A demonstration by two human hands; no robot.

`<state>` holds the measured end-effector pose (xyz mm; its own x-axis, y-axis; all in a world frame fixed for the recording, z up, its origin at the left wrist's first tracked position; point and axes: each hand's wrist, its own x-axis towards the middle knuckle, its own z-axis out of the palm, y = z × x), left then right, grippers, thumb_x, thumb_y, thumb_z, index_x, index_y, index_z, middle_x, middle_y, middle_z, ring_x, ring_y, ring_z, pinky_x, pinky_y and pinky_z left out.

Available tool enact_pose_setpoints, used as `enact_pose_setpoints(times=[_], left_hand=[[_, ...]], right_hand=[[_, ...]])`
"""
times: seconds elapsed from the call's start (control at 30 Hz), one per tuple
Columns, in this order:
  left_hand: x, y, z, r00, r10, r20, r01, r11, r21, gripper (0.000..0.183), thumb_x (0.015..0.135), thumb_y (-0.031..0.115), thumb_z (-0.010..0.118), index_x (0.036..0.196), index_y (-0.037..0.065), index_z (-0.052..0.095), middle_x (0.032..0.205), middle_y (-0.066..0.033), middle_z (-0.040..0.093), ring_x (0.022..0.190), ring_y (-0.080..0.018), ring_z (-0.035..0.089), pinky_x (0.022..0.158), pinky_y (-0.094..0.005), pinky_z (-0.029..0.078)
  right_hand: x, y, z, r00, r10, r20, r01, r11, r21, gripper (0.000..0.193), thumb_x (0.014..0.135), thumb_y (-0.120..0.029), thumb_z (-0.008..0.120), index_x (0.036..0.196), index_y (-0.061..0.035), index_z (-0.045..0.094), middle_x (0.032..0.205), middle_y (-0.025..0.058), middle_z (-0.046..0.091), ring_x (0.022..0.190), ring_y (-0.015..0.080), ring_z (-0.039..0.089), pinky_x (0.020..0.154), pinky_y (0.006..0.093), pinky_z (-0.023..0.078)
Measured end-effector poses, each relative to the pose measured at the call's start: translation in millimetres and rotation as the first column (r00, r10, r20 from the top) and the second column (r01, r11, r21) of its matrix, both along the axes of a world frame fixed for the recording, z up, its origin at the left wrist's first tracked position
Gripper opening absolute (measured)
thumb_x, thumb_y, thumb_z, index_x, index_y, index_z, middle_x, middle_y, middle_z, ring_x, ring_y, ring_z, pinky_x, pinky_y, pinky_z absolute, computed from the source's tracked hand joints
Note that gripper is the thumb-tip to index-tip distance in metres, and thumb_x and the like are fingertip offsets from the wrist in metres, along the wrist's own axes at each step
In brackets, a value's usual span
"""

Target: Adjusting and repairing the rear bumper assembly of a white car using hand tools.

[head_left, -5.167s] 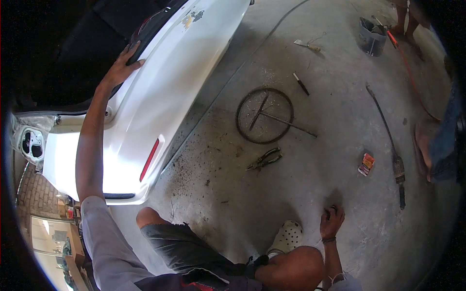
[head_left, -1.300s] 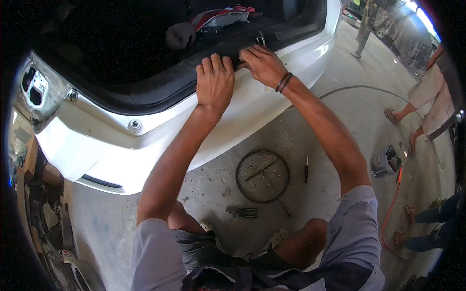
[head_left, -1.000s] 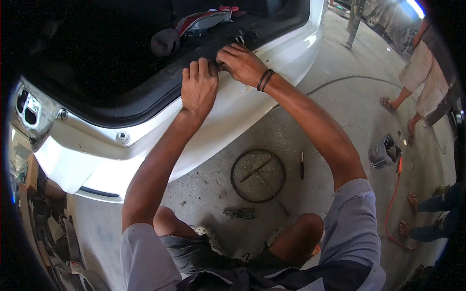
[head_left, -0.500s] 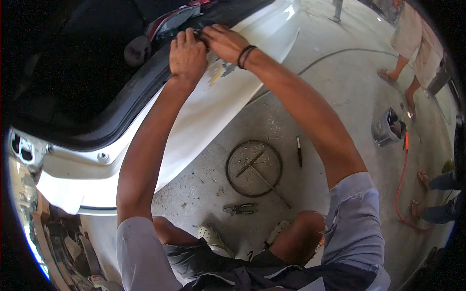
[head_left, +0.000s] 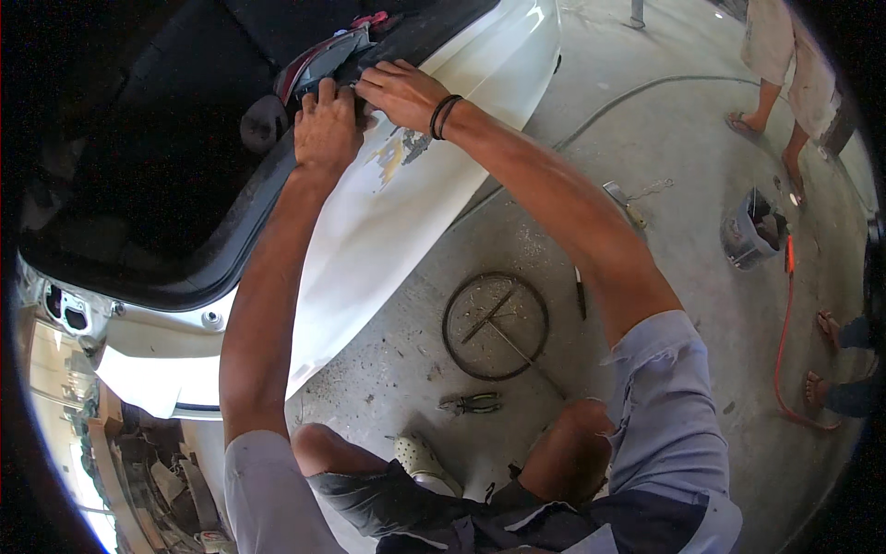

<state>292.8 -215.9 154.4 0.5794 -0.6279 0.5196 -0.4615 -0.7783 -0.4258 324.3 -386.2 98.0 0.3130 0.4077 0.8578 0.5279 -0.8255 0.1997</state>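
The black trim [head_left: 249,222] edges the dark opening, inside the white bumper [head_left: 397,240]; its upper stretch is partly hidden by hands, and its lower part looks smooth and curved. The left hand [head_left: 328,134] and right hand [head_left: 401,94] sit side by side there, fingers bent, tips obscured; whether they pinch anything is impossible to say. Just beside them, a chipped patch [head_left: 391,162] shows grey and yellow. Pliers [head_left: 475,403] lie farther off.

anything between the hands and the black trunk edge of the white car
Nothing visible: the left hand and right hand are both at the black trunk edge. The red and grey piece lies beyond them, inside. What's under the fingertips is hidden.
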Motion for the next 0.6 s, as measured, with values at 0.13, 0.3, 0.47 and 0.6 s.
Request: enact_pose_setpoints(times=[0.13,0.3,0.47,0.6], left_hand=[[7,5,0,0.998,-0.065,0.003,0.065,0.998,0.001,0.03,0.092,0.02,0.067,0.113,-0.002,0.064,0.118,-0.0155,0.056,0.11,-0.0367,0.061,0.092,-0.0501,0.054],[12,2,-11,0.994,0.012,0.111,-0.03,0.987,0.158,0.026,0.093,0.017,0.064,0.111,-0.001,0.064,0.115,-0.0147,0.058,0.107,-0.0315,0.064,0.087,-0.0457,0.056],[8,4,-6,0.971,0.03,0.237,-0.105,0.945,0.31,0.028,0.09,0.014,0.064,0.114,0.001,0.065,0.107,-0.0133,0.062,0.102,-0.0279,0.066,0.082,-0.0424,0.055],[18,-5,-4,0.992,0.122,0.038,-0.128,0.946,0.299,0.032,0.089,0.013,0.065,0.116,-0.002,0.067,0.112,-0.0188,0.066,0.106,-0.0317,0.068,0.083,-0.0445,0.055]], right_hand=[[5,-5,10,0.99,0.129,-0.062,-0.13,0.991,-0.01,0.02,0.088,-0.007,0.058,0.106,-0.007,0.067,0.11,0.0105,0.065,0.112,0.0311,0.063,0.097,0.0433,0.052],[5,-8,21,0.976,0.172,-0.137,-0.169,0.985,0.033,0.019,0.082,-0.005,0.068,0.1,-0.0046,0.067,0.104,0.0118,0.065,0.105,0.033,0.064,0.093,0.0436,0.053],[2,-9,23,0.945,0.22,-0.24,-0.202,0.974,0.098,0.022,0.081,0.0,0.067,0.102,-0.0032,0.067,0.103,0.015,0.064,0.101,0.0372,0.064,0.089,0.0463,0.053],[9,-14,25,0.91,0.237,-0.341,-0.226,0.971,0.073,0.039,0.082,0.001,0.059,0.118,-0.0087,0.07,0.121,0.0139,0.068,0.115,0.0384,0.063,0.099,0.0462,0.053]])
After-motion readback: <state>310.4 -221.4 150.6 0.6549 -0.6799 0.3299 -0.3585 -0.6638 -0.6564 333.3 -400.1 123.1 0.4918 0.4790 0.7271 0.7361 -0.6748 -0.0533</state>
